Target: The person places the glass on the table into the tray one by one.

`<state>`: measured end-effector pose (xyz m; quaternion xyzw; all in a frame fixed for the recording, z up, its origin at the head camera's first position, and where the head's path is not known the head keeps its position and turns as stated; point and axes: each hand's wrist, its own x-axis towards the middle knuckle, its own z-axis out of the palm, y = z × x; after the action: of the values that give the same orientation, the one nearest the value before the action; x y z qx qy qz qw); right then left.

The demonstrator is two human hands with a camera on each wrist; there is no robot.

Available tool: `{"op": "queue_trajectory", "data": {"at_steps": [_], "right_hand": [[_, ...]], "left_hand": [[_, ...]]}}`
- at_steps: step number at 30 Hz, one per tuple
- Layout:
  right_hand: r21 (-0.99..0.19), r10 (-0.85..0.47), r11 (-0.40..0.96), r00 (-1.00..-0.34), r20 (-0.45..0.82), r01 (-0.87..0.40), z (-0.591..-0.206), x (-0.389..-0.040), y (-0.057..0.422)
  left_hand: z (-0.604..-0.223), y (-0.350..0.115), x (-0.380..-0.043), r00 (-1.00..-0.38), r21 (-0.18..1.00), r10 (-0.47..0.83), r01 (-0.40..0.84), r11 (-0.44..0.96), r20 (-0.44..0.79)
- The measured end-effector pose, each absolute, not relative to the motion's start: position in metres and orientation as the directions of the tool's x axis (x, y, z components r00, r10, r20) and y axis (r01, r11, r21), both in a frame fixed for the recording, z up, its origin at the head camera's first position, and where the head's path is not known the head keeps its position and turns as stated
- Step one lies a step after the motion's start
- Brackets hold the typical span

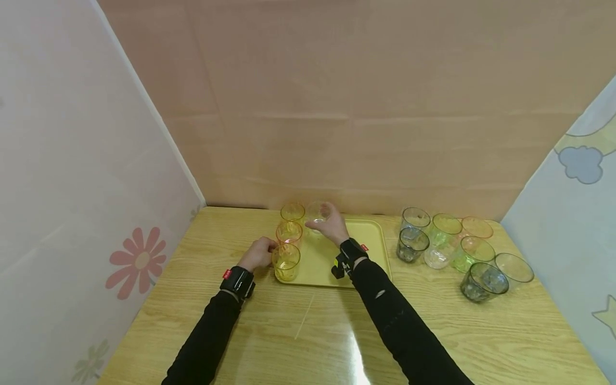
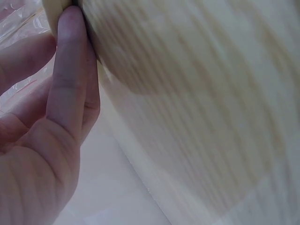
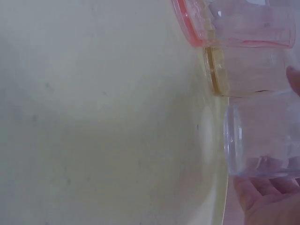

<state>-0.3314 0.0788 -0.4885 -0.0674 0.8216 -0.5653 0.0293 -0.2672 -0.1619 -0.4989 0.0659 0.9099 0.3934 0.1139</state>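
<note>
My right hand (image 1: pixel 332 225) grips a clear cup (image 1: pixel 316 212) at the back of the yellow tray (image 1: pixel 363 246), thumb on one side and fingers on the other. The right wrist view shows this clear cup (image 3: pixel 262 136) beside a yellow-rimmed cup (image 3: pixel 248 70) and a pink-rimmed one (image 3: pixel 243 23). Along the tray's left side stand an amber cup (image 1: pixel 292 212), a pink-orange cup (image 1: pixel 289 233) and a yellow cup (image 1: pixel 286 262) in a row. My left hand (image 1: pixel 260 253) is at the tray's left edge, its fingers (image 2: pixel 70 33) pinching the rim.
On the right of the wooden table (image 1: pixel 289 331) several cups are grouped: a dark grey cup (image 1: pixel 412 245), a green cup (image 1: pixel 476 254), an orange-rimmed cup (image 1: pixel 477 227) and another dark cup (image 1: pixel 483 282) among them. A brown-papered wall (image 1: pixel 337 133) rises behind the tray.
</note>
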Motion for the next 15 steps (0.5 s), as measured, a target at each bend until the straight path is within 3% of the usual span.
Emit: {"op": "queue_trajectory", "data": {"at_steps": [15], "right_hand": [[-0.923,-0.146,0.383,-0.988,-0.046,-0.014,-0.4928,-0.3301,0.0772]], "left_hand": [[-0.4962,-0.1603,-0.2643,-0.968,0.725,0.213,0.053,0.687,-0.131]]}}
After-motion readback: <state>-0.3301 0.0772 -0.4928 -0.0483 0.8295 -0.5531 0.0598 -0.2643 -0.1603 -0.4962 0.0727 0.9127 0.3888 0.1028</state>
